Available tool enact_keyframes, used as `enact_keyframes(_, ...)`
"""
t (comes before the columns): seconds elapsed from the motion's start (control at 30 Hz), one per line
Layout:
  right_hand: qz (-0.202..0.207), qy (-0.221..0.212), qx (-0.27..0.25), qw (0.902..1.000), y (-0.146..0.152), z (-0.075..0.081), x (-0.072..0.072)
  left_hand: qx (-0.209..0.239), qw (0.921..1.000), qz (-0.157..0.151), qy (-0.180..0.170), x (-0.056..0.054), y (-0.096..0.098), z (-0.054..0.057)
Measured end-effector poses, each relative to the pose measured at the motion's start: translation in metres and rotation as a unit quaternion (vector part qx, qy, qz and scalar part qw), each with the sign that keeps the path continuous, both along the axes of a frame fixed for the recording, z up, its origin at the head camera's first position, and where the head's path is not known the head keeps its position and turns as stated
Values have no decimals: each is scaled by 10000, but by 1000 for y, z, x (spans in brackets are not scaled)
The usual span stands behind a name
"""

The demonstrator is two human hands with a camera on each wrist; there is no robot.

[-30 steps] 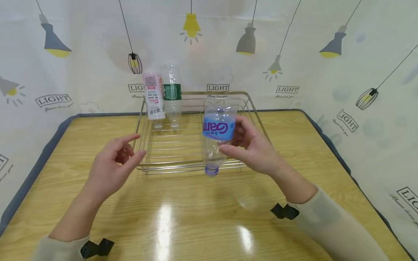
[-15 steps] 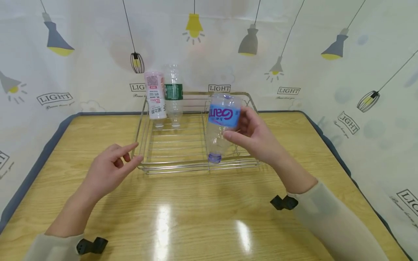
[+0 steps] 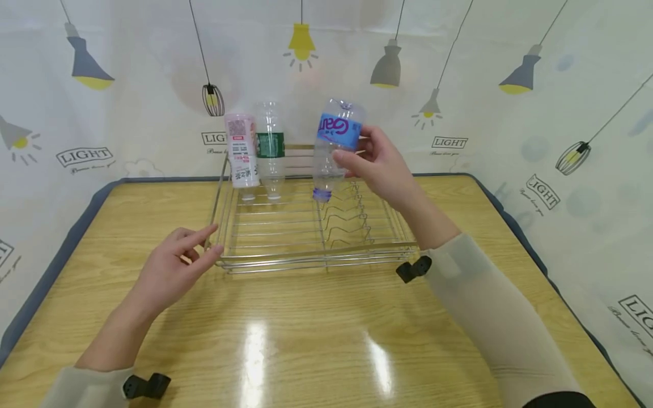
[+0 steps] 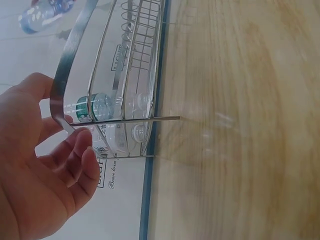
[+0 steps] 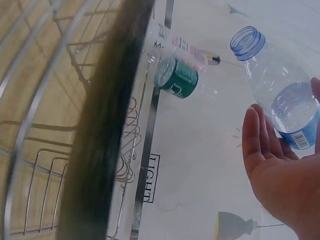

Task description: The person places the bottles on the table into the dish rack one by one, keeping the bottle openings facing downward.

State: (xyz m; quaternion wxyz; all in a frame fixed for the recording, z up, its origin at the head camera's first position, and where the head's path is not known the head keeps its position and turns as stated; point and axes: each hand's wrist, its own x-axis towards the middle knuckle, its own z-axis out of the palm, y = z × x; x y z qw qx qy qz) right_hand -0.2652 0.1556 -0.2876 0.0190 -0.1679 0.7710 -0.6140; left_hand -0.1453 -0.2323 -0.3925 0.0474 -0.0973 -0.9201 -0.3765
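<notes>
My right hand [image 3: 380, 164] holds a clear plastic bottle [image 3: 326, 161] with a blue label, neck down and tilted, above the back of the wire dish rack [image 3: 275, 262]. In the right wrist view, the blue-tinted neck of this bottle [image 5: 280, 80] shows uncapped. My left hand [image 3: 170, 260] pinches the rim of the rack at its near left corner, its thumb and finger on either side, as the left wrist view shows the hand [image 4: 45, 165] there. Two bottles stand upside down in the back left of the rack: a pink-and-white one [image 3: 242, 150] and a clear one with a green label [image 3: 270, 147].
The rack stands on a wood-grain table [image 3: 306, 328]. Wavy wire dividers [image 3: 347, 218] fill its right part. Behind the table hangs a wall cloth [image 3: 168, 68] printed with lamps. Black wrist cameras [image 3: 413, 268] sit on the sleeves.
My right hand has carried the blue-labelled bottle from the rack's front to above its back. The left hand has moved slightly onto the rack's corner. Both standing bottles stay put.
</notes>
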Motion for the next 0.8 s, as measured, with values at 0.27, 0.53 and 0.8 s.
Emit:
enact_keyframes(0.27, -429, -290, 64, 9986, -16, 0, -48, 54, 9997, 32, 238, -3, 3, -1)
enact_keyframes(0.53, -747, -664, 102, 9949, -30, -8, -83, 231, 9996, -128, 75, -1, -1, -3)
enact_keyframes(0.8, -747, -839, 546, 9922, -45, -14, -107, 481, 9984, -209, 205, -2, 1, -5)
